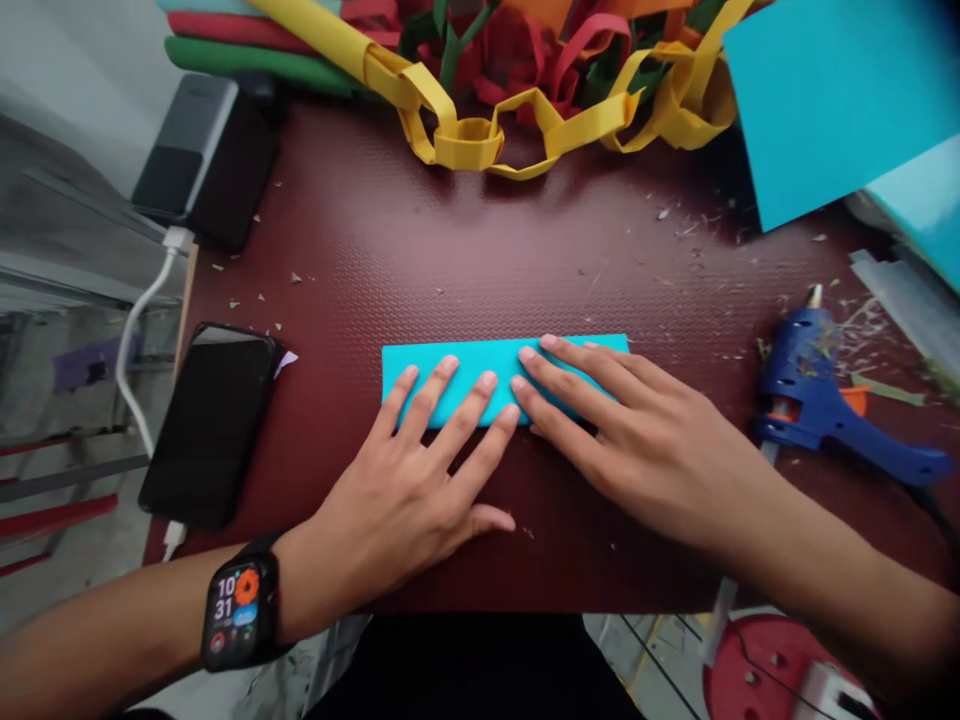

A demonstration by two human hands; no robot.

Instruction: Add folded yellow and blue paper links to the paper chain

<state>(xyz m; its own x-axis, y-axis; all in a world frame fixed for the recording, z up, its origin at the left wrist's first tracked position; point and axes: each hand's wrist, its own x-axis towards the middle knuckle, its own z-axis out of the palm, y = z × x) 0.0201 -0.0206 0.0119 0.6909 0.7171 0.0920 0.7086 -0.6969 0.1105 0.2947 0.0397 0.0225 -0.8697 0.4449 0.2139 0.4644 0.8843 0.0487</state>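
Note:
A folded strip of turquoise paper (480, 362) lies flat in the middle of a dark red table (450, 250). My left hand (412, 470) rests on its left half with fingers stretched out flat, a smartwatch on the wrist. My right hand (630, 430) lies flat over the strip's right half, fingers spread and pressing down. The fingertips of both hands nearly meet at the strip's centre. Neither hand grips anything.
A blue glue gun (817, 390) lies at the right. A black phone (210, 420) lies at the left edge, with a dark power bank (195, 150) and white cable behind it. A yellow paper chain (540, 120) and coloured strips sit at the back. Turquoise sheets (832, 100) lean at the far right.

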